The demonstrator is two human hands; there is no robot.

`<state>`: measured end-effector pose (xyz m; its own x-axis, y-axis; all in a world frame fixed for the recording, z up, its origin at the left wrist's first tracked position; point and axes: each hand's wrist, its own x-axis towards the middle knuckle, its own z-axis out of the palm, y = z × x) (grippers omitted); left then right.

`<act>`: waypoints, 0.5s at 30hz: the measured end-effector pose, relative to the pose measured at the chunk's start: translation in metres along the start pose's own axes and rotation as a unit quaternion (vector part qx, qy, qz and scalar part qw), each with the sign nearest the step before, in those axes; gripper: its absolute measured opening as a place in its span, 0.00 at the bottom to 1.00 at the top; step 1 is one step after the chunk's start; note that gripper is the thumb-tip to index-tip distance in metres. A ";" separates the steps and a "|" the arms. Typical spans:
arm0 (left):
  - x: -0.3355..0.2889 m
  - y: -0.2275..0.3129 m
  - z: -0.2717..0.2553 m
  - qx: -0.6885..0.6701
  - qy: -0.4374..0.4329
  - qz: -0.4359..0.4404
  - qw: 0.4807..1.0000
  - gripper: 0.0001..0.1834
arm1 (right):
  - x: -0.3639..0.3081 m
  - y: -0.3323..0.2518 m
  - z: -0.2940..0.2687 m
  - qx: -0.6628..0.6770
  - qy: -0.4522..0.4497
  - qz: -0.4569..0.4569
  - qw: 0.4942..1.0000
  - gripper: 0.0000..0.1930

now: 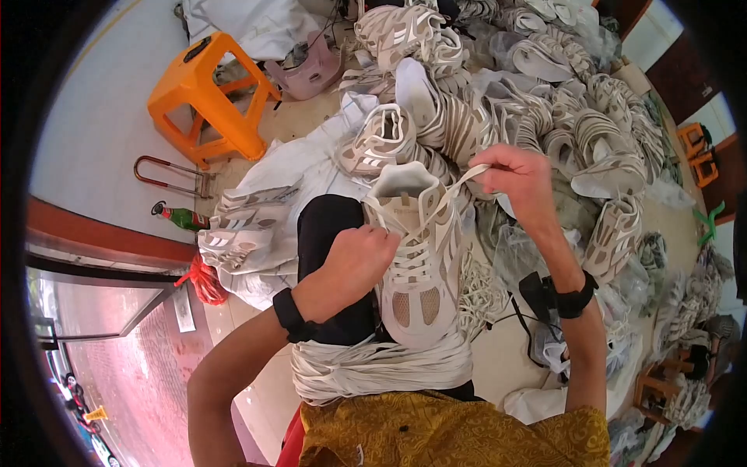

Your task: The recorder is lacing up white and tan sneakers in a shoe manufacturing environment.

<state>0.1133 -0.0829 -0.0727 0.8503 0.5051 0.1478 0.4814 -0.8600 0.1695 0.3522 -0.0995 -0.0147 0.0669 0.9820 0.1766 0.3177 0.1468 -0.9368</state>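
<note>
A beige and white sneaker (425, 300) rests on my lap, its toe toward me and its laces crossed up the front. My right hand (513, 177) pinches one lace end (465, 180) and holds it out to the upper right of the shoe. Over the left side of the tongue, my left hand (362, 261) is closed near the upper eyelets; what its fingers hold is mostly hidden. A thick bundle of white shoelaces (381, 367) lies across my lap below the toe.
Stacked sneaker parts (467, 128) pile up ahead and to the right. An orange stool (210, 97), a green bottle (180, 216) and a red plastic bag (204, 280) stand at left. Loose laces (481, 300) hang beside the shoe. Another person (717, 335) is at far right.
</note>
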 end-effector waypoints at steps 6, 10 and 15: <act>0.012 -0.012 -0.008 -0.149 -0.089 -0.087 0.981 0.05 | -0.004 0.029 0.003 0.008 -0.010 0.079 0.997 0.06; 0.013 -0.015 -0.010 -0.268 -0.062 -0.094 0.957 0.05 | 0.007 0.044 -0.002 0.099 0.008 0.111 0.989 0.05; 0.019 -0.025 -0.035 -0.432 -0.237 -0.226 0.840 0.06 | 0.011 0.053 0.000 0.127 -0.001 0.127 0.984 0.04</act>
<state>0.1103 -0.0492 -0.0405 0.7095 0.5039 -0.4926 0.6187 -0.1108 0.7778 0.3698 -0.0810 -0.0620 0.1110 0.9911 -0.0735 0.0441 -0.0788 -0.9959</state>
